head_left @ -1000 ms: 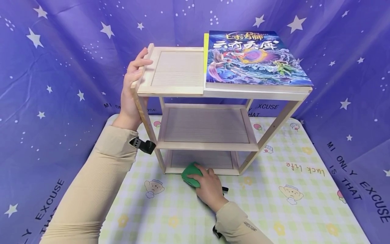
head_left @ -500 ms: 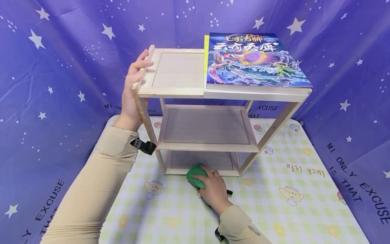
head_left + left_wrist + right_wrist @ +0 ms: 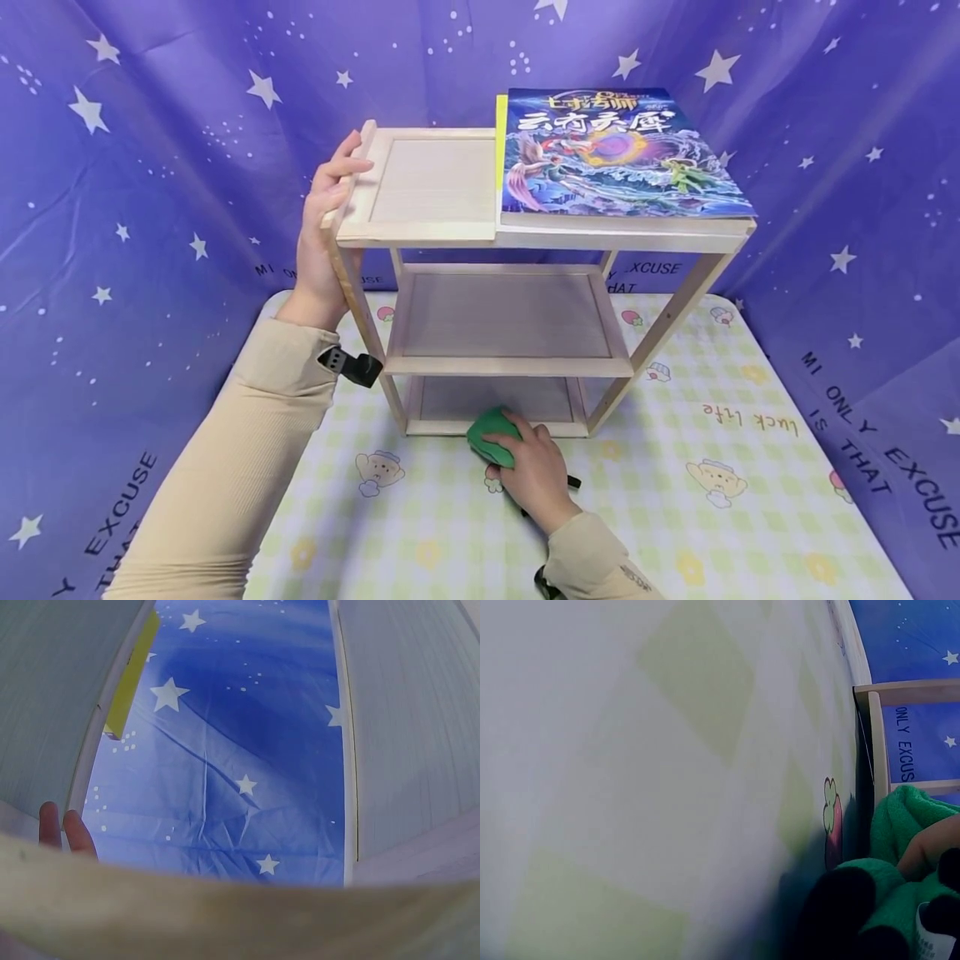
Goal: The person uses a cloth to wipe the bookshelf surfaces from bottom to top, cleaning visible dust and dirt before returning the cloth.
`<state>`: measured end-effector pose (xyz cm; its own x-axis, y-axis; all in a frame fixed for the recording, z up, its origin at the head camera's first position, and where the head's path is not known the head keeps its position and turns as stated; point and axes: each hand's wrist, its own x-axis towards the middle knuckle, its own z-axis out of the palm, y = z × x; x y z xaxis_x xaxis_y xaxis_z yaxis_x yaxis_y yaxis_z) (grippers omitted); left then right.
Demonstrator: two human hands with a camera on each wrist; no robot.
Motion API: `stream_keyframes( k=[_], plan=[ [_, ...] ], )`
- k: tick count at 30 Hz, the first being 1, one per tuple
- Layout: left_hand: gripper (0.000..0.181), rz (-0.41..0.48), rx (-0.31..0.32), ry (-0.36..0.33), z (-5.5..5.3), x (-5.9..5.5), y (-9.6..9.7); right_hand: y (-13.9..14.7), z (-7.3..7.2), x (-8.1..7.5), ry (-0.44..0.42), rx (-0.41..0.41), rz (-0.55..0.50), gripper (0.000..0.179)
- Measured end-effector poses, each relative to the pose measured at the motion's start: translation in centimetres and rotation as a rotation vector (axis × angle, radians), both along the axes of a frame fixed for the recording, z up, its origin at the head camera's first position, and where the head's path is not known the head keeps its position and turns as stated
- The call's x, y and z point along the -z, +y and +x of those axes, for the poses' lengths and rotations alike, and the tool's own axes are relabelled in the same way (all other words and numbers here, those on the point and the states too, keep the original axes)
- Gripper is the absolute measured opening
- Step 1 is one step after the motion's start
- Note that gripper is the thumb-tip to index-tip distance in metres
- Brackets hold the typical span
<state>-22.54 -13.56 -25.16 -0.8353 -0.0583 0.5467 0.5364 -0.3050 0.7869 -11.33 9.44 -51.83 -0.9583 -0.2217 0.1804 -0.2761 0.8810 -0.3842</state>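
A pale wooden three-tier shelf stands upright on the table. My left hand grips its top left side, fingers over the upper edge; in the left wrist view two fingertips show past the wood. At the front edge of the bottom tier, my right hand holds a folded green cloth against the wood. The same green cloth appears bunched under the fingers in the right wrist view, where dark shapes hide part of it. Part of the bottom tier is hidden by the middle one.
A blue illustrated book lies on the right half of the shelf's top, with a yellow edge beside it. The checked tablecloth covers the table. Purple star-patterned curtains hang behind and at both sides.
My right hand has slid the green cloth to the right along the front edge of the bottom tier. The left hand keeps its hold on the shelf's side. The view has shifted slightly.
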Motion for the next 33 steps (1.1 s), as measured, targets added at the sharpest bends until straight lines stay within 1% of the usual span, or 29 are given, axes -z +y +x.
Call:
stream_keyframes(
  k=[6, 12, 21, 25, 33],
  plan=[
    [0.023, -0.006, 0.018, -0.006, 0.0, 0.1, 0.1, 0.6, 0.3, 0.2, 0.02, 0.031, -0.002, 0.039],
    [0.023, 0.0, 0.024, 0.006, 0.1, 0.1, 0.2, 1.4, 0.5, 0.1, 0.033, 0.047, -0.003, 0.045],
    [0.024, 0.006, 0.017, 0.008, 0.2, 0.1, 0.1, 2.5, 0.7, 0.2, 0.037, 0.07, -0.009, 0.047],
    [0.024, 0.009, 0.021, 0.01, 0.2, 0.1, 0.0, 3.1, 0.7, 0.2, 0.026, 0.088, -0.014, 0.049],
    [0.024, 0.001, 0.005, 0.007, 0.2, 0.0, 0.1, 4.2, 0.6, 0.0, 0.011, 0.1, -0.019, 0.05]
  ],
)
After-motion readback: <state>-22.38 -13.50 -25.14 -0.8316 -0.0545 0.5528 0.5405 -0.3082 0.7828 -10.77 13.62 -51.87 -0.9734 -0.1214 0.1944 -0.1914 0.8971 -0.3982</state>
